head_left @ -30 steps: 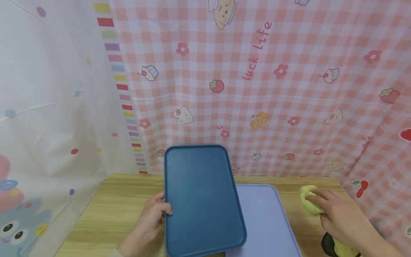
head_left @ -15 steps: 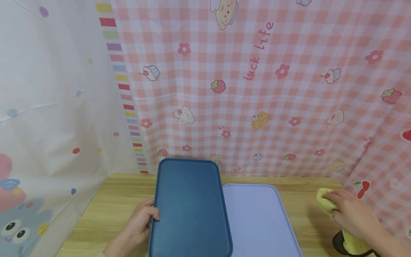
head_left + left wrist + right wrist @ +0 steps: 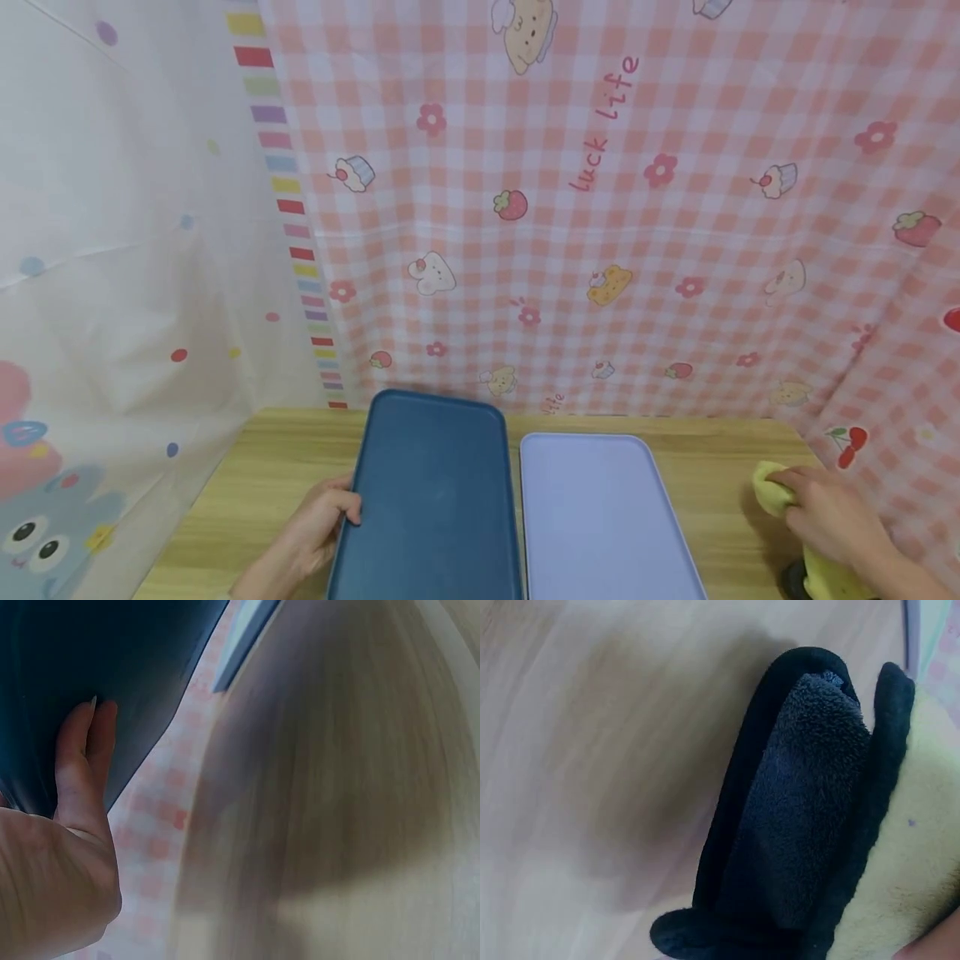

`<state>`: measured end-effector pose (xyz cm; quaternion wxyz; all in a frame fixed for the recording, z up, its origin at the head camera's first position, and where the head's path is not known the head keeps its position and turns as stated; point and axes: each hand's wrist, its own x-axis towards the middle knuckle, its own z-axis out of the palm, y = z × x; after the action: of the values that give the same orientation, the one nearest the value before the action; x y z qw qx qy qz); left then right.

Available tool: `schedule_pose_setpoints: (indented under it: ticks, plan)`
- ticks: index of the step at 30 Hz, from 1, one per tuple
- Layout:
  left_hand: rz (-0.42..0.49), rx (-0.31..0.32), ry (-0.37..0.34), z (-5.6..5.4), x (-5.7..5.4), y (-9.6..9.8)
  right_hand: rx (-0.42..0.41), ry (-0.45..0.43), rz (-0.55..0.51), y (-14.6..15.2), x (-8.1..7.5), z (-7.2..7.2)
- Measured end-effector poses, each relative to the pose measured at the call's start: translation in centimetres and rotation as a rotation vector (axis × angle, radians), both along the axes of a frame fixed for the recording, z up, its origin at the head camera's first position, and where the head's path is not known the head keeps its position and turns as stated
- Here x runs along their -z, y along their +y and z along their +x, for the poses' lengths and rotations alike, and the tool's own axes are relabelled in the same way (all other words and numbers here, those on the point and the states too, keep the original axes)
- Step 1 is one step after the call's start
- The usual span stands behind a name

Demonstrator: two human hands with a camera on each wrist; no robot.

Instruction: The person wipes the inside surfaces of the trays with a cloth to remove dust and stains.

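My left hand (image 3: 315, 525) grips the left edge of a dark blue rectangular tray (image 3: 431, 500), thumb on its top face. In the left wrist view, fingers (image 3: 97, 750) lie against the tray's underside, and the tray is held tilted above the table. On the right, my right hand (image 3: 840, 517) holds a bunched cloth (image 3: 772, 490), yellow on one side. The right wrist view shows the cloth's dark grey plush side (image 3: 802, 795) and black edging, hanging over the wood. A lavender tray (image 3: 600, 508) lies flat between the blue tray and my right hand.
The wood-grain table (image 3: 247, 475) carries all of this. Behind it hangs a pink checked curtain (image 3: 465, 233) with printed figures, a white dotted sheet (image 3: 135, 250) stands at the left, and more checked cloth borders the right side.
The blue tray in my left hand has come down and left, off the lavender tray, which now shows its whole left edge. My right hand has moved right and slightly down with the cloth.
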<state>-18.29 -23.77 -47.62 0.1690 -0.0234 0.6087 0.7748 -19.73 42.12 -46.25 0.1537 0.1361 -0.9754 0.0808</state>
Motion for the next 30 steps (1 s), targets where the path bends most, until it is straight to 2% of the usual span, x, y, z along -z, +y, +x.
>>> schedule_pose_setpoints:
  ticks: [10,20,24,30]
  plan:
    - [-0.055,0.003,-0.016,0.0,0.5,-0.3,0.052,-0.135,-0.009,0.6,1.0,-0.8]
    - [-0.093,-0.02,-0.015,0.2,0.8,-0.4,0.047,-0.246,-0.037,1.2,2.1,-1.0]
    - [-0.098,-0.025,-0.022,0.3,1.0,-0.5,0.049,-0.257,-0.053,1.1,2.5,-0.9]
    - [-0.111,-0.029,-0.046,0.1,1.1,-0.7,0.061,-0.224,-0.061,0.6,2.8,-0.7]
